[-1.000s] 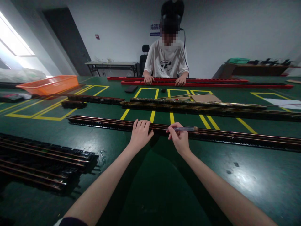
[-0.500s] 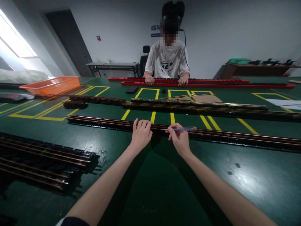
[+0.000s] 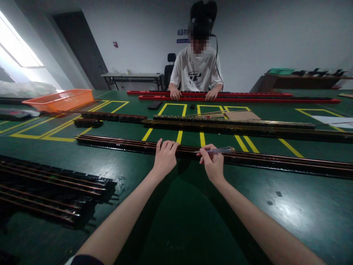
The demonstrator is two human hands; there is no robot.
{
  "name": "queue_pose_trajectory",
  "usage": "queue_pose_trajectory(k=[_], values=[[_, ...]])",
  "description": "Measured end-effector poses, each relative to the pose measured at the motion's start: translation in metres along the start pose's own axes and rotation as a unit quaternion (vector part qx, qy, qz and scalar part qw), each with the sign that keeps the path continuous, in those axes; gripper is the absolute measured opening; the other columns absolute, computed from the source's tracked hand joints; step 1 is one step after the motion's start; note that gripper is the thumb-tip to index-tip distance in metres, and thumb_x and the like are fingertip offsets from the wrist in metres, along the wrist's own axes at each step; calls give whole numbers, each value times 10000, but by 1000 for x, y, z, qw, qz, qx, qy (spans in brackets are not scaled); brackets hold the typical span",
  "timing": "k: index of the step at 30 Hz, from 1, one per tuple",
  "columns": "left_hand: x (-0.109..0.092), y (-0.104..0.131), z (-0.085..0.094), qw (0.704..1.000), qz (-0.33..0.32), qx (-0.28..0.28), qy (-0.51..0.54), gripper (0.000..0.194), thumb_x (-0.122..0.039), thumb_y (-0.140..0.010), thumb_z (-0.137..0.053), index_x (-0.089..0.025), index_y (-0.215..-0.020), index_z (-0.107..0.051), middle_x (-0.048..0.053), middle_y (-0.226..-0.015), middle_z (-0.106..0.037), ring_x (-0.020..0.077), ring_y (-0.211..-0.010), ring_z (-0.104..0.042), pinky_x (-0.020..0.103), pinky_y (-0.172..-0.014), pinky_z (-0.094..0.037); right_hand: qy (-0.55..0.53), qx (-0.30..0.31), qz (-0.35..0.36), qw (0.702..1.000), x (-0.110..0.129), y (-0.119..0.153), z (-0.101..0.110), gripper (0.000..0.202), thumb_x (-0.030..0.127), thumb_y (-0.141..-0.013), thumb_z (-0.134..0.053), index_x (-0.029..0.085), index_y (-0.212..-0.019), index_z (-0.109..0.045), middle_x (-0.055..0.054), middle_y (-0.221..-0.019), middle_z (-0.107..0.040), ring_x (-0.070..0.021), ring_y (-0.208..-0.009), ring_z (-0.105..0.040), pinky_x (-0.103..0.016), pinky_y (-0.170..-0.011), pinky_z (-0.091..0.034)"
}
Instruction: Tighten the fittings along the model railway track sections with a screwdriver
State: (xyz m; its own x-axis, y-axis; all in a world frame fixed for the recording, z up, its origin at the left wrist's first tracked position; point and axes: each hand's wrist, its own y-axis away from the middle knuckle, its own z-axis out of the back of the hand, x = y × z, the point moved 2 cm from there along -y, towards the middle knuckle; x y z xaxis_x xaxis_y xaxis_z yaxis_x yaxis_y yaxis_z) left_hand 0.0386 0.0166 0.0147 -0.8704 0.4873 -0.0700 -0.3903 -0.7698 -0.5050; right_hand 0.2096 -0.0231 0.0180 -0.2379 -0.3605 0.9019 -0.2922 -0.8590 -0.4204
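A long black strip (image 3: 261, 159) with copper-coloured rods lies across the green table (image 3: 182, 217). My left hand (image 3: 165, 156) rests on the strip's near edge, its fingertips over the rods; whether it grips the strip cannot be made out. To its right, my right hand (image 3: 212, 162) is closed around a screwdriver (image 3: 220, 150) with a clear handle. The screwdriver lies nearly level along the strip, its tip pointing left at the rods.
Stacked black strips (image 3: 55, 184) lie at the near left. Beyond my hands are more strips (image 3: 234, 125), a cardboard piece (image 3: 242, 115) and an orange basket (image 3: 63, 101). Across the table a person (image 3: 195, 70) touches a red rail (image 3: 248, 99).
My right hand and the screwdriver have shifted slightly right. The strip under my hands has slid a little left. Across the table, the nearer red rail has also moved left.
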Motion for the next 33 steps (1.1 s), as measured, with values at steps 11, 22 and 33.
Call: queue_pose_trajectory(k=[11, 22, 33], values=[[7, 0, -4, 999, -6, 11, 43, 463, -31, -819, -367, -190, -1184, -605, 74, -1185, -662, 219, -1170, -565, 458, -1126, -330, -15, 32, 7, 999, -4, -2, -1, 193, 363, -842, -581, 186, -767, -562, -13, -651, -645, -99, -449, -531, -218, -419, -418], [6, 0, -3, 999, -4, 13, 43, 450, -33, -835, -369, -180, -1187, -606, 71, -1189, -662, 215, -1169, -566, 452, -1134, -326, -15, -6, -2, 1000, -1, 0, 1, 160, 311, -819, -578, 182, -725, -566, -15, -622, -634, -109, -447, -526, -229, -420, -406], [7, 0, -3, 999, -6, 13, 42, 433, -33, -839, -383, -158, -1188, -608, 73, -1187, -666, 214, -1159, -568, 441, -1134, -325, -45, -29, -17, 998, -4, -2, 2, 160, 301, -800, -589, 179, -701, -553, 5, -589, -621, -95, -427, -516, -212, -411, -379]])
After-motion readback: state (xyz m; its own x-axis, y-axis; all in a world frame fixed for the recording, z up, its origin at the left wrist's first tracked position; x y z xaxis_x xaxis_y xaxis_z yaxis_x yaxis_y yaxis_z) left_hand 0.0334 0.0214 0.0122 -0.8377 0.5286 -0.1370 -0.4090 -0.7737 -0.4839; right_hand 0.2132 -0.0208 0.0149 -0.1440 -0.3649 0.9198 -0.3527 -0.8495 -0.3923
